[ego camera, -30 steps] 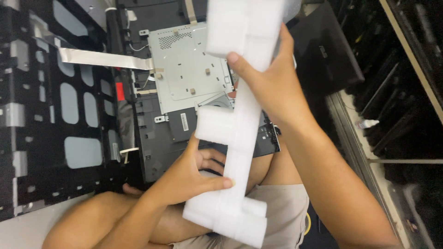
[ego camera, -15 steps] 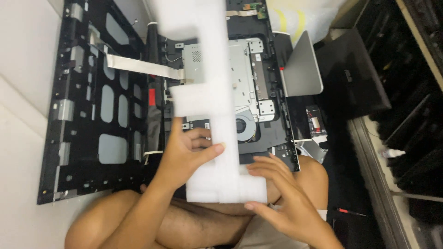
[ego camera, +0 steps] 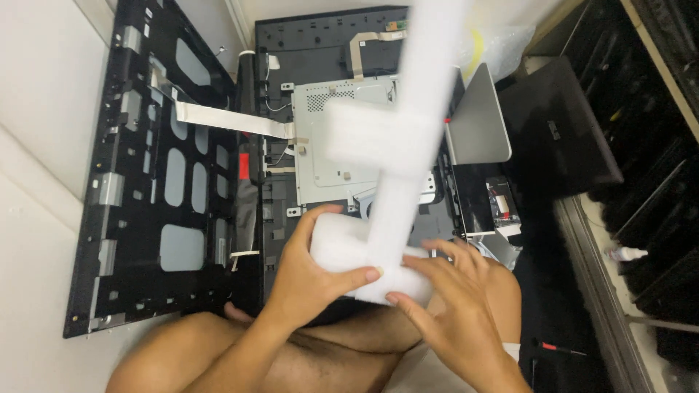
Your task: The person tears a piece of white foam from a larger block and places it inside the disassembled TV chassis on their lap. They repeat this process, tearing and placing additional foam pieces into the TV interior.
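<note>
A long white foam packing piece (ego camera: 393,175) stands nearly upright in front of me, its top end blurred and close to the camera. My left hand (ego camera: 309,280) grips its lower block from the left. My right hand (ego camera: 455,306) holds the same lower end from the right, fingers spread on the foam. Behind the foam lies an opened black monitor back (ego camera: 328,51) with a silver metal shield plate (ego camera: 328,145). My bare legs (ego camera: 291,356) are under the hands.
A black perforated metal frame (ego camera: 156,175) lies at left, joined by a flat white ribbon cable (ego camera: 226,120). A silver stand plate (ego camera: 477,120) and a dark laptop (ego camera: 561,131) sit at right. A red-handled screwdriver (ego camera: 557,348) lies on the floor. Dark shelving (ego camera: 648,218) runs along the right.
The foam piece has swung up toward the camera. My right hand moved from its top end down to its lower end, beside my left hand. The view shifted to show more of the monitor.
</note>
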